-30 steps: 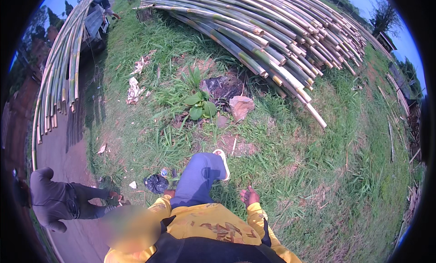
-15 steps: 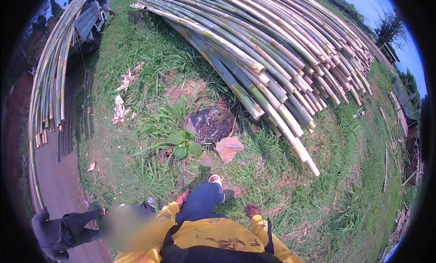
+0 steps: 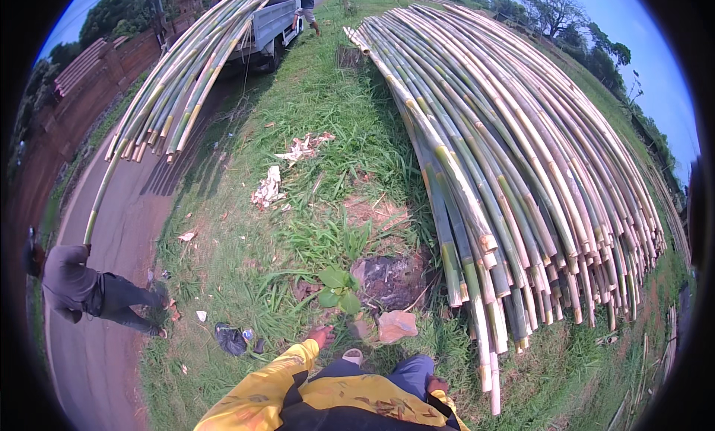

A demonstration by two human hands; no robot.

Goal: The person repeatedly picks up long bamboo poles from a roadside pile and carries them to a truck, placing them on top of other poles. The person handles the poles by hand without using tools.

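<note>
My left hand [image 3: 322, 336] hangs in front of me over the grass, fingers loosely apart and nothing visible in it. It is nearest to a green broad-leaved plant [image 3: 339, 290] and a flat pinkish stone [image 3: 396, 325]. Close beside my blue trouser leg [image 3: 412, 371] is my right hand [image 3: 437, 386]; its fingers are too small and shaded to make out. To my right lies a large stack of long bamboo poles [image 3: 514, 170], its cut ends toward me. Neither hand touches the poles.
A truck [image 3: 274, 25] on the road [image 3: 112, 230] carries bamboo poles [image 3: 195, 74] jutting out behind. A person [image 3: 89, 286] on the road stands by one drooping pole; another person [image 3: 305, 7] is beside the truck. A dark stump [image 3: 387, 278] and a black bag [image 3: 230, 339] lie ahead.
My view has swung left and up, so the truck and road show more fully. My left hand has swung forward and my right hand back beside my leg. My legs have moved in a step.
</note>
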